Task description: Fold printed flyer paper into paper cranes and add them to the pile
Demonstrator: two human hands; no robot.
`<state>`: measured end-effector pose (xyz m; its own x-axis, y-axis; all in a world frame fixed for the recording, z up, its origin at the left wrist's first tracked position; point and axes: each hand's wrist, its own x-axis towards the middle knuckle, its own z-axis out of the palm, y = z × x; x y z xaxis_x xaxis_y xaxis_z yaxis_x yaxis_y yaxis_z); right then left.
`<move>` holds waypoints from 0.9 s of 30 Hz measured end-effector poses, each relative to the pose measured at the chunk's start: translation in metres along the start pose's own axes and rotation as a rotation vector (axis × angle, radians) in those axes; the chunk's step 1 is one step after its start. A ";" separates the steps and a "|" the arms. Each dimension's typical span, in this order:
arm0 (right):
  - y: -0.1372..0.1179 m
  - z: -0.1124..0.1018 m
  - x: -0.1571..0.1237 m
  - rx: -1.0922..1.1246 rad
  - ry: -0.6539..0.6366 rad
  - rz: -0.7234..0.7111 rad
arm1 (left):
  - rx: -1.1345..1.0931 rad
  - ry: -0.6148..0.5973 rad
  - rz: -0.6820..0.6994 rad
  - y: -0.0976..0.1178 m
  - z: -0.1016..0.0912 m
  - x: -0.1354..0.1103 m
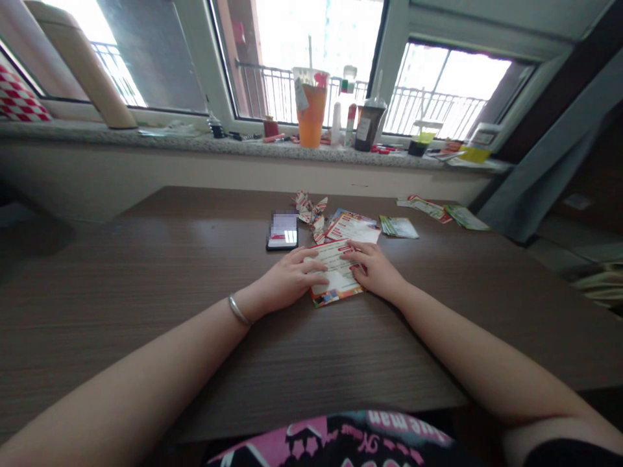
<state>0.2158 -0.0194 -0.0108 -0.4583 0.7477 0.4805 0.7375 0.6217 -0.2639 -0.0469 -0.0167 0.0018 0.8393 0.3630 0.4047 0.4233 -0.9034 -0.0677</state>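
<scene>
i see both hands meeting on a printed paper sheet (pixel 337 277) that lies flat on the wooden tabletop (pixel 146 272), just right of the frame's centre. the left hand (pixel 288 280) rests palm down on the sheet's left half, its fingers (pixel 311 266) slightly spread and pressing flat. the right hand (pixel 377 269) covers the right edge with its fingers curled toward the upper edge; i cannot tell whether they pinch the paper or only lie on it.

i judge the sheet to be very light, thin and limp. it should crease readily and may slide on the smooth wood. it is best taken at a free corner or edge, with the other palm holding it down.

just above it in the frame lie more leaflets (pixel 354 227), some small folded paper figures (pixel 311 211) and a phone (pixel 283 231).
</scene>
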 end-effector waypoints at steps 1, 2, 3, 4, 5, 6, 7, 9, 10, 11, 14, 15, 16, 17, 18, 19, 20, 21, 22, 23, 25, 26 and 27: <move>-0.001 0.000 0.000 -0.012 -0.013 -0.040 | -0.010 -0.010 0.003 0.000 -0.001 0.001; -0.002 -0.001 0.000 -0.020 -0.030 -0.075 | -0.019 -0.020 0.005 0.001 -0.001 0.001; -0.004 -0.002 0.000 -0.024 -0.048 -0.103 | -0.029 -0.030 0.004 0.002 -0.002 0.002; -0.005 -0.003 0.000 -0.025 -0.063 -0.122 | -0.041 -0.040 -0.001 0.003 -0.003 0.002; -0.007 -0.005 0.001 -0.024 -0.074 -0.132 | -0.058 -0.048 -0.011 0.004 -0.005 0.002; -0.010 -0.006 0.001 -0.022 -0.081 -0.136 | -0.083 -0.057 -0.025 0.005 -0.006 0.003; -0.012 -0.008 0.001 -0.021 -0.083 -0.134 | -0.112 -0.069 -0.042 0.006 -0.007 0.003; -0.015 -0.012 0.002 -0.015 -0.073 -0.124 | -0.164 -0.105 -0.076 0.008 -0.010 0.003; -0.016 -0.014 0.002 -0.010 -0.066 -0.122 | -0.181 -0.126 -0.087 0.009 -0.012 0.003; -0.017 -0.015 0.002 -0.004 -0.063 -0.121 | -0.192 -0.145 -0.090 0.009 -0.013 0.003; -0.017 -0.018 0.003 -0.001 -0.073 -0.111 | -0.216 -0.168 -0.057 0.010 -0.016 0.003; -0.016 -0.018 0.002 -0.006 -0.080 -0.105 | -0.223 -0.168 -0.043 0.009 -0.016 0.003; -0.016 -0.018 0.002 -0.014 -0.085 -0.099 | -0.228 -0.171 -0.031 0.009 -0.017 0.002; -0.015 -0.018 0.001 -0.024 -0.088 -0.094 | -0.230 -0.177 -0.027 0.009 -0.016 0.002; -0.014 -0.017 0.001 -0.035 -0.091 -0.090 | -0.230 -0.183 -0.029 0.009 -0.016 0.002; -0.013 -0.017 0.000 -0.046 -0.094 -0.086 | -0.229 -0.188 -0.037 0.009 -0.016 0.002; -0.013 -0.017 0.000 -0.055 -0.098 -0.082 | -0.229 -0.193 -0.045 0.009 -0.016 0.001; -0.012 -0.017 0.000 -0.062 -0.103 -0.081 | -0.230 -0.197 -0.053 0.009 -0.015 0.001; -0.012 -0.017 0.000 -0.065 -0.110 -0.085 | -0.231 -0.200 -0.059 0.009 -0.015 0.001; -0.012 -0.018 -0.001 -0.064 -0.121 -0.097 | -0.234 -0.199 -0.062 0.009 -0.015 0.001; -0.012 -0.018 0.000 -0.054 -0.151 -0.148 | -0.251 -0.189 -0.057 0.009 -0.015 0.001; -0.013 -0.018 0.000 -0.046 -0.177 -0.187 | -0.266 -0.177 -0.048 0.008 -0.015 0.001; -0.014 -0.018 0.000 -0.036 -0.210 -0.229 | -0.282 -0.165 -0.035 0.007 -0.015 0.001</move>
<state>0.2147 -0.0318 0.0084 -0.7041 0.6233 0.3402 0.6187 0.7736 -0.1371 -0.0483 -0.0262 0.0149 0.8795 0.4066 0.2473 0.3616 -0.9088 0.2082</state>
